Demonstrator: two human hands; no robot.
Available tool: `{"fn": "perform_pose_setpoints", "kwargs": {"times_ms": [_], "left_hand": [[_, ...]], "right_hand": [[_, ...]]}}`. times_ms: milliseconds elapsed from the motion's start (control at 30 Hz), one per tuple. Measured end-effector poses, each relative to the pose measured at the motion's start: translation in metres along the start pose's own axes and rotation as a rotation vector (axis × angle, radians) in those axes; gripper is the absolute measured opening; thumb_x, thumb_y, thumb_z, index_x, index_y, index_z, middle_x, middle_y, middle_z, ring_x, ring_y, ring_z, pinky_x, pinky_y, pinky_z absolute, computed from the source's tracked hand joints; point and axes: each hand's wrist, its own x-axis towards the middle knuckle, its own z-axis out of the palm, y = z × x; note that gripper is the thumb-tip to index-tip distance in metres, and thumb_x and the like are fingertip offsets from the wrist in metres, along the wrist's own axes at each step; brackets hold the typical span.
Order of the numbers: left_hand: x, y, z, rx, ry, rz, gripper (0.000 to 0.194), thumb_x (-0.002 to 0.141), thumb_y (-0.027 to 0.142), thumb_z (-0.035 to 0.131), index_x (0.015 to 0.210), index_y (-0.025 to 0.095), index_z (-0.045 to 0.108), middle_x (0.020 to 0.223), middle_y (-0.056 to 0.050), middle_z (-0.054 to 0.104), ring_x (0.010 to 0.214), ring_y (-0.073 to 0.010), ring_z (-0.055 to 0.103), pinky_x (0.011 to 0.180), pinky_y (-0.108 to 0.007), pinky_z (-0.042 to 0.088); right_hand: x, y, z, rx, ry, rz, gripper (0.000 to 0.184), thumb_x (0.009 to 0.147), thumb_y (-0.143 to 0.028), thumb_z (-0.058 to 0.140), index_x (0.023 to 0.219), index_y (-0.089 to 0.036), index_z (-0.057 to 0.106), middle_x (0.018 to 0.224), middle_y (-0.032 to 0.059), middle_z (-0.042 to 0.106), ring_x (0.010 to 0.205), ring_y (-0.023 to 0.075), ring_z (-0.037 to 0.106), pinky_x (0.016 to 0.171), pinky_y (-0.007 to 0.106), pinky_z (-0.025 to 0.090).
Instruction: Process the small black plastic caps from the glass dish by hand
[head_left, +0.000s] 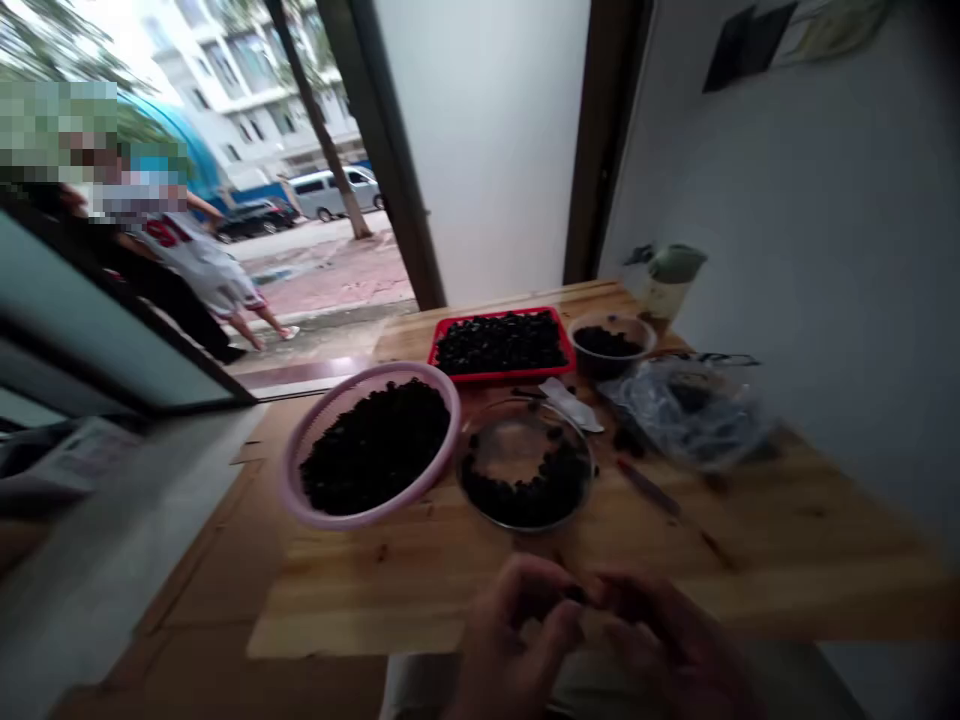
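Observation:
Both hands meet over the near edge of the wooden table, in front of the glass bowl. My left hand (pixel 521 630) is closed, pinching a small dark piece (pixel 574 592) between thumb and forefinger. Against it from the other side come the curled fingers of my right hand (pixel 660 625); blur and shadow hide what is in them. Ahead, the clear glass bowl (pixel 517 405) has dark pieces heaped along its near side. To its left stands a pink basket (pixel 294 485) full of small dark pieces. A red tray (pixel 502 377) behind holds more, glossy and black.
A plastic tub (pixel 611 354) of dark bits stands at the back, near a green-lidded container (pixel 671 285). At right lie a crumpled clear bag (pixel 690 415) and a knife (pixel 649 487). Beyond the open doorway, people (pixel 180 240) stand outside. A wall (pixel 795 220) borders the table's right.

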Motion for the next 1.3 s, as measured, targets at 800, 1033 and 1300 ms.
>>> {"fn": "perform_pose_setpoints", "kwargs": {"times_ms": [800,1033,1300], "left_hand": [[0.07,0.033,-0.034,0.25,-0.013,0.161,0.017,0.095,0.022,0.065,0.107,0.023,0.078,0.095,-0.004,0.082,0.08,-0.0181,0.078,0.073,-0.025,0.064],[0.065,0.029,-0.043,0.296,-0.019,0.21,0.024,0.099,0.024,0.061,0.12,0.023,0.072,0.102,-0.006,0.081,0.079,-0.0175,0.077,0.076,-0.027,0.064],[0.057,0.056,-0.092,0.637,0.067,0.389,0.021,0.099,0.021,0.061,0.112,0.029,0.074,0.101,0.0,0.08,0.084,-0.0163,0.077,0.084,-0.026,0.063]], "right_hand": [[0.101,-0.027,0.027,0.307,-0.128,0.164,0.023,0.085,-0.044,0.083,0.089,-0.021,0.078,0.081,0.0033,0.066,0.067,0.0145,0.056,0.059,0.026,0.043],[0.095,-0.017,0.032,0.669,-0.149,0.424,0.02,0.081,-0.042,0.086,0.091,-0.024,0.082,0.088,0.0027,0.065,0.062,0.0101,0.052,0.054,0.022,0.043],[0.097,-0.02,0.036,0.853,-0.129,0.621,0.027,0.073,-0.038,0.091,0.088,-0.021,0.077,0.083,0.0022,0.074,0.044,0.0025,0.035,0.041,0.018,0.026]]}}
